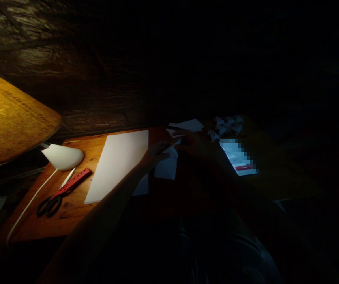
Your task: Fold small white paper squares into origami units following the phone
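Observation:
Between my two hands is a small white folded paper [172,152], with a creased upper part and a flatter lower part. My left hand [155,153] grips its left side, fingers closed at the edge. From the right, my right hand [190,142] closes on its upper corner; deep shadow hides most of those fingers. Just beyond the hands lie loose white paper pieces [188,125] with a dark strip across them. A large stack of white paper [118,163] rests left of the hands, partly beneath my left forearm.
Scissors [71,183] with black handles and a red part lie at left, near a lit lamp's white base [65,157] and its cord. A lit phone [237,157] sits right of my hands. Several small folded papers [228,124] are behind it. A dark wall rises behind the wooden table [51,227].

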Motion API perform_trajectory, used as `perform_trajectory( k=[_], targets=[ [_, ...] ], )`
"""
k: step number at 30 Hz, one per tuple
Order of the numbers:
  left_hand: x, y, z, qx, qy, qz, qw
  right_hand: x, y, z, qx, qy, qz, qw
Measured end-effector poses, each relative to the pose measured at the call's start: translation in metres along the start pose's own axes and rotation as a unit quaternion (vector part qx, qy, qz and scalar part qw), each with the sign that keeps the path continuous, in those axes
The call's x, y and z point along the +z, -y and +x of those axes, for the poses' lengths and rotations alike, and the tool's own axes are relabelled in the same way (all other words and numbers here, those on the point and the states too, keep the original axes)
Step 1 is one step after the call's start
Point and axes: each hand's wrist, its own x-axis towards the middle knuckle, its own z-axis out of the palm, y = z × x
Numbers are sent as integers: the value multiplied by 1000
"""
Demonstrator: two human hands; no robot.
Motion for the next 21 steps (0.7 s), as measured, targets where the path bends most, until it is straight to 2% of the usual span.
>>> perform_trajectory(
  k=[6, 13, 21],
  targets=[
    [3, 0, -1, -38, -3, 114, 993, 7, -6, -3, 1, 7, -29, 1000],
    [5, -10, -4, -56, -39, 87, 994, 6, -7, -1, 3, -45, -61, 997],
    [6, -6, -3, -71, -43, 56, 995, 8, -1, -3, 36, -38, -88, 995]
  ],
)
